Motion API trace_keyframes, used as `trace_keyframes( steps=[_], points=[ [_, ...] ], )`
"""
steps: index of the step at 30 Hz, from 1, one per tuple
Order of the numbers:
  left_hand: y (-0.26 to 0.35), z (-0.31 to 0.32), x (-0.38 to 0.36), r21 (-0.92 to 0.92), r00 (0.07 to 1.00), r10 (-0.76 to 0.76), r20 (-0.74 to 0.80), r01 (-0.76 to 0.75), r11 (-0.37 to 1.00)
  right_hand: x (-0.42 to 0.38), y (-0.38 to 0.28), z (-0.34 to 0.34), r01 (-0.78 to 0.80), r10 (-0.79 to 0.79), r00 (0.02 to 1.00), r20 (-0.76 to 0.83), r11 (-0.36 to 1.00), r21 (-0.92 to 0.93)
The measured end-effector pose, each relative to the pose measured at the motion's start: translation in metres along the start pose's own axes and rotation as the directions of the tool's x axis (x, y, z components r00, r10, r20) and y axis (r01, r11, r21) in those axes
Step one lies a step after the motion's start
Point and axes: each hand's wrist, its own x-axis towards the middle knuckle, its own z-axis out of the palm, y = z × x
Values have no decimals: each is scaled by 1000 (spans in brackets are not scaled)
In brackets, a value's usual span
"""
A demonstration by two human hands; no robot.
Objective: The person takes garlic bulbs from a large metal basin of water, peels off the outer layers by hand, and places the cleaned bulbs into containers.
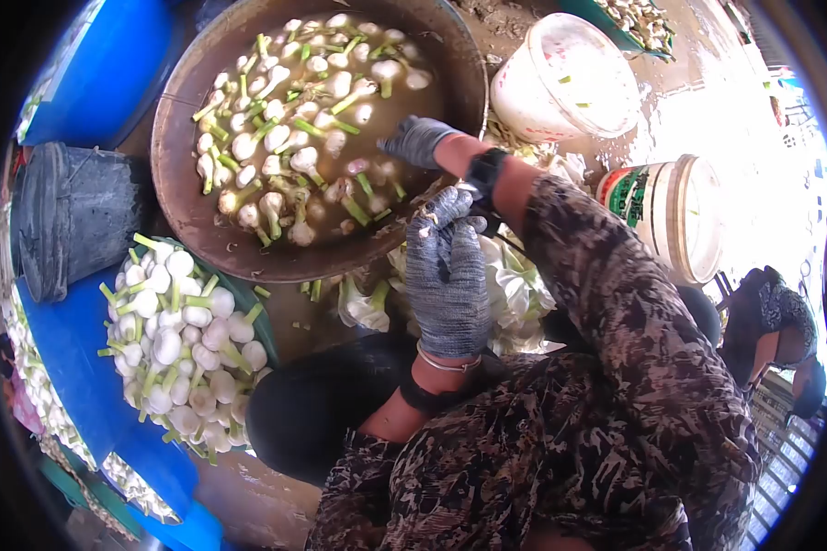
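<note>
Gloved right hand [418, 142] at twelve o'clock, over a tub [176, 138] of garlic [304, 160].
Its fingers look loosely spread and empty; the left hand [447, 285], near centre, is curled, contents unclear. Garlic sits in water at eleven o'clock. Likely step: picking out bulbs; next calls for reaching toward nine o'clock.

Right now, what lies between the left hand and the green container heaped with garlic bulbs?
In the head view, brown ground, a few green pieces and pale trimmings show between the green container and the left hand.
</note>
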Motion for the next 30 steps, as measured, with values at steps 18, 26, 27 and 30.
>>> trace_keyframes(
  steps=[18,26,27,30],
  points=[
    [-4,-6,12,-101,912,-410,-4,408,907,-200,-43,-45,208,78,713,-696,925,317],
    [-21,32,-4,-406,799,-452,396,594,694,-289,-44,-39,195,124,682,-721,919,343],
    [-21,35,-7,-395,793,-452,409,600,695,-297,-42,-36,187,137,674,-726,919,346],
    [-20,47,-13,-398,824,-391,410,548,736,-323,-39,-25,124,233,575,-784,922,366]
  ],
)
